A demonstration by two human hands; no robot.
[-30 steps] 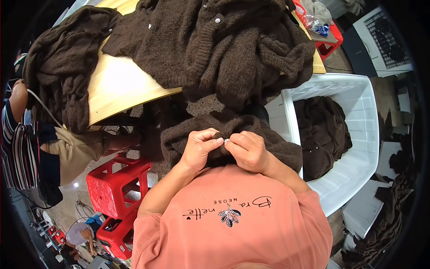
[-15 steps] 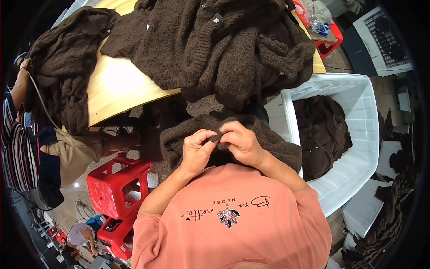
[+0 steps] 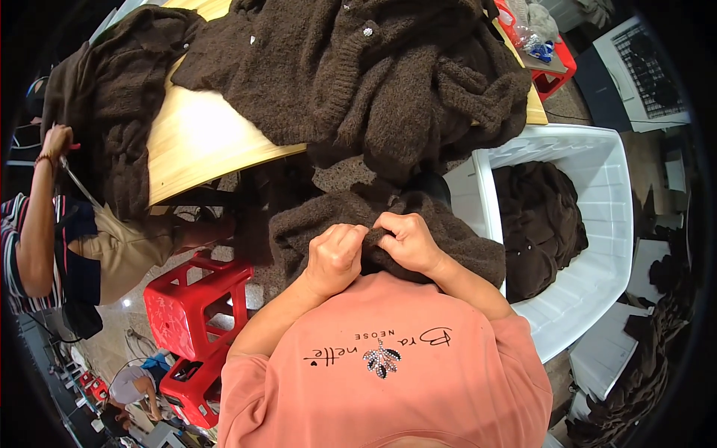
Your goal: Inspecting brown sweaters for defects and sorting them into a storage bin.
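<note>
A dark brown knitted garment [image 3: 463, 250] lies bunched across my lap. My left hand [image 3: 335, 257] is closed on its edge, fingers curled in. Right beside it, my right hand [image 3: 407, 240] pinches the same knit between thumb and fingers. The two hands nearly meet, with a small fold of the knit between them. Whether a needle, thread or button is in the fingers is too small to make out. Ahead of my hands, more brown knitwear [image 3: 403, 89] with shiny round buttons [image 3: 367, 32] is heaped on the wooden table [image 3: 202, 142].
A white plastic bin [image 3: 624, 201] holding brown knitwear stands at my right. Red stools [image 3: 175, 310] are on my left. Beyond them a co-worker in a striped top [image 3: 30, 254] has a hand [image 3: 57, 142] at knitwear hanging off the table. Another red stool [image 3: 556, 78] stands far right.
My left hand has rolled over, its back now more upward, and the right hand has shifted slightly right and down. The co-worker's arm has swung into fuller view.
</note>
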